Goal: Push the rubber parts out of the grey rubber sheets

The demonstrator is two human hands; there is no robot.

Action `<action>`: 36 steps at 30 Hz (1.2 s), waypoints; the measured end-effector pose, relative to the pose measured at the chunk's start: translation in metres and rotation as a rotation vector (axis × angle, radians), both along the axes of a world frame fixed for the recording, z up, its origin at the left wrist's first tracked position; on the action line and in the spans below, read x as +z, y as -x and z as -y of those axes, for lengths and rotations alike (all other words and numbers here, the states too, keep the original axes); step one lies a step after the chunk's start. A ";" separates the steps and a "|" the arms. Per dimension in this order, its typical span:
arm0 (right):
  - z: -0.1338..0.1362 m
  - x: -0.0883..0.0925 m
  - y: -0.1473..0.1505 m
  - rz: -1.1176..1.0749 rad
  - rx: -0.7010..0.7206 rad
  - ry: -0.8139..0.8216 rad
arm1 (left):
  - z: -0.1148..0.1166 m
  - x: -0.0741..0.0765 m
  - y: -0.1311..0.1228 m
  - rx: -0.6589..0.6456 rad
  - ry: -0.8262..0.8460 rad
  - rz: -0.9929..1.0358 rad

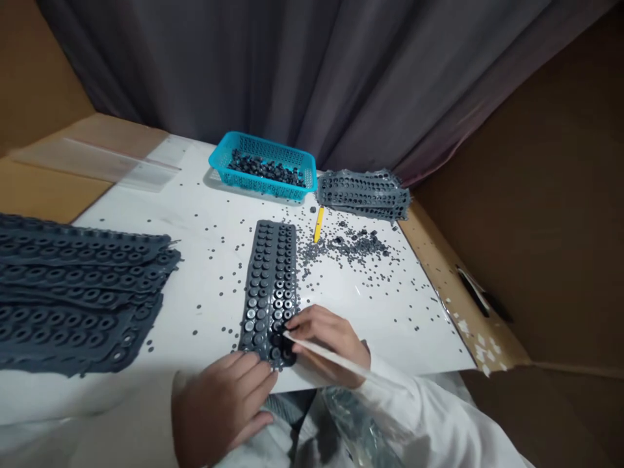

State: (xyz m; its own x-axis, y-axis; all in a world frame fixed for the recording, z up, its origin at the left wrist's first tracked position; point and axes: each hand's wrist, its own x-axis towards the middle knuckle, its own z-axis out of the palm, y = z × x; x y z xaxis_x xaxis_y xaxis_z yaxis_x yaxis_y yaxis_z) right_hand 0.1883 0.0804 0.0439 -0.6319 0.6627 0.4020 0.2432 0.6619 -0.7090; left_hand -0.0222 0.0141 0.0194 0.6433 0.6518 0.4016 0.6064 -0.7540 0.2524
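A dark grey moulded rubber sheet (266, 286) with rows of round raised pieces lies lengthwise before me. My left hand (229, 396) is closed over its near left corner, fingers together on the sheet and thumb lower, by the table edge. Over the sheet's near right part, my right hand (331, 341) is closed around a slim white stick-like tool (324, 353). The tool's tip is at the round pieces; whether it touches one I cannot tell. The right fingertips hide some of the pieces there.
Thick rubber sheets (73, 292) are stacked at left. A blue basket (263, 187) holds many small dark pieces. Punched-looking sheets (363, 194) lie at back right, near a yellow stick-like tool (318, 225) and scattered small dark discs (361, 247). Cardboard walls (536, 247) and a curtain (195, 71) surround the table.
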 end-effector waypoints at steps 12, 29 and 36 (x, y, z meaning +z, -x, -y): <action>0.038 -0.023 -0.009 0.183 0.051 -0.299 | 0.029 -0.038 -0.003 0.029 0.009 0.088; 0.023 -0.030 -0.007 0.151 0.078 -0.525 | 0.024 -0.032 0.000 -0.010 0.005 0.127; 0.029 -0.021 -0.012 0.129 0.048 -0.207 | 0.028 -0.036 -0.002 0.030 0.027 0.149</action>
